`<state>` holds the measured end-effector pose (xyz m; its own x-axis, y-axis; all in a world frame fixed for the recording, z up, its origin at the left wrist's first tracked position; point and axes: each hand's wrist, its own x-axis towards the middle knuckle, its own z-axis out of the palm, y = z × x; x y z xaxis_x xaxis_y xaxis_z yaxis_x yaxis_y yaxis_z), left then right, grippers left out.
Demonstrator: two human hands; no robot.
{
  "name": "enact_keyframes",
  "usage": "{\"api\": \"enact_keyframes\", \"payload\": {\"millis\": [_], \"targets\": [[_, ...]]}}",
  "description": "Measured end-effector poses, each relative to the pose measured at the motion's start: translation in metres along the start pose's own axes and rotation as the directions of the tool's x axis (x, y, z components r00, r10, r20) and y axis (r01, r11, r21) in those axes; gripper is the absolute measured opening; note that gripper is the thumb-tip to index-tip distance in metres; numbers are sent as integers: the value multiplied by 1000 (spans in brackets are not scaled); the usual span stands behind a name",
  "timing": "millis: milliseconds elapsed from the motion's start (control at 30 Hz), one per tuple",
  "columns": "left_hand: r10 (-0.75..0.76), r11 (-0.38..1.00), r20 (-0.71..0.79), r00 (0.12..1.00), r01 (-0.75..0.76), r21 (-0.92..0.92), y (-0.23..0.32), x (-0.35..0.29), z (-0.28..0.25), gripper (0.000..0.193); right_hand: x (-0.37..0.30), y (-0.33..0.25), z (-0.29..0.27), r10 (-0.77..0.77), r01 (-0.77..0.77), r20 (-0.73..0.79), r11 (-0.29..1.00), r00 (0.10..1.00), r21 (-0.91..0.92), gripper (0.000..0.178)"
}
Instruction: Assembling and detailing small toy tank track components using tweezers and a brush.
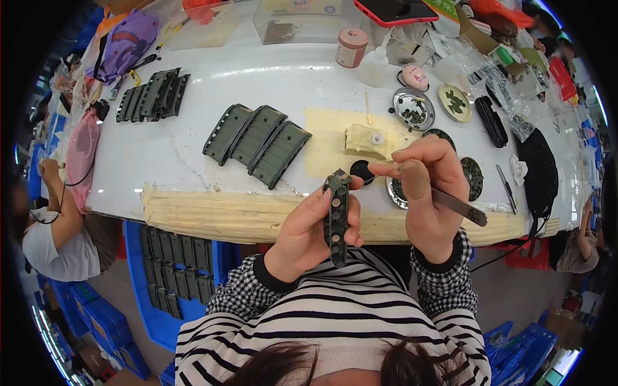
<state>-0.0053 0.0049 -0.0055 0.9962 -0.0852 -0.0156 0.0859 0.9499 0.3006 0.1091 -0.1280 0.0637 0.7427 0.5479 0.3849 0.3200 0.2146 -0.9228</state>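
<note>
My left hand (297, 237) is closed round a narrow dark green toy tank hull (338, 222), held upright with a row of small round wheels facing up. Between the thumb and fingers of my right hand (430, 193) is a pair of metal tweezers (458, 207), whose flat end sticks out toward the lower right. The tweezer tips lie close to the right fingers, above and right of the hull; whether they grip a small part I cannot make out. A round black lid or cup (362, 171) is just beyond the hull.
Green hull pieces lie in rows on the table (257, 153) and far left (152, 96); more fill a blue crate (154, 309) below. Dishes of small parts (414, 109), a yellow block (365, 141), a pen (506, 188) and a black mask (539, 170) lie ahead and right.
</note>
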Motion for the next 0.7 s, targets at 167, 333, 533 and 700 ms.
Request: {"api": "enact_keyframes", "payload": {"millis": [167,333,533,700], "targets": [[-5,998,-11,1000,4,-68,-2,0,2,40,-2,4,5,77,-80,22,979,997,185,20],[4,999,-14,1000,-5,-53,-2,0,2,39,-3,8,8,94,-96,21,976,995,196,20],[-1,998,-16,1000,0,-60,-3,0,2,39,-3,7,8,101,-104,28,980,995,168,19],[4,997,-10,1000,-5,-74,-3,-1,1,39,-3,8,9,104,-106,21,979,994,176,19]]}}
